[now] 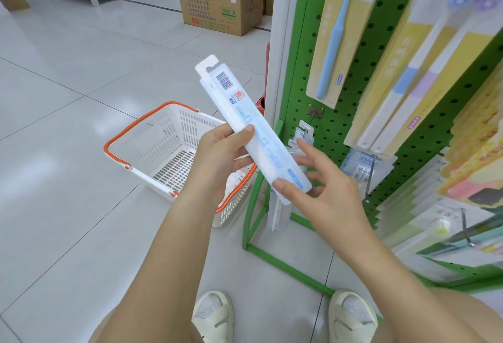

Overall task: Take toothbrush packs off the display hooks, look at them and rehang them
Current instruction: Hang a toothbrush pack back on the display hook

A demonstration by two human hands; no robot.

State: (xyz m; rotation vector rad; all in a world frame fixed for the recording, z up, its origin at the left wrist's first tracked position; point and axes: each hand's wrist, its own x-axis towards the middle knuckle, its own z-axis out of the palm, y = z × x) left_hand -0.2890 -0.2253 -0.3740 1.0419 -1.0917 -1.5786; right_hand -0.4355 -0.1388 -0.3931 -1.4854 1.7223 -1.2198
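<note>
- One view only, head camera: long clear-and-white plastic toothbrush pack (pixel 251 130) held off the display in both hands, above the white tiled floor (pixel 81 152) and just left of the green perforated metal display panel (pixel 362 51).
- Left hand (pixel 217 152): thumb on the printed face near mid-length, fingers curled behind, gripping the pack.
- Right hand (pixel 324 193): thumb pressed on the lower end of the pack, fingers spread behind it, supporting and pinching that end.
- Long axis: diagonal, from lower right at the right thumb to upper left; barcode side facing the camera.
- Pointing: white hang tab with its slot (pixel 208 66) at the upper-left end, aimed away from the panel.
- Key relation: bare metal display hook (pixel 313 115) located to the right of the pack's middle, nearer the right hand; further clear packs (pixel 303 135) hanging just below it.
- Judged step: inspection under way; rehanging not yet done.
- Judged requirement: swing the tab end rightward toward the hook, slot aligned with the hook tip.
- Other items: white slatted plastic shopping basket with orange handles (pixel 174 146) on the floor behind the left hand.
</note>
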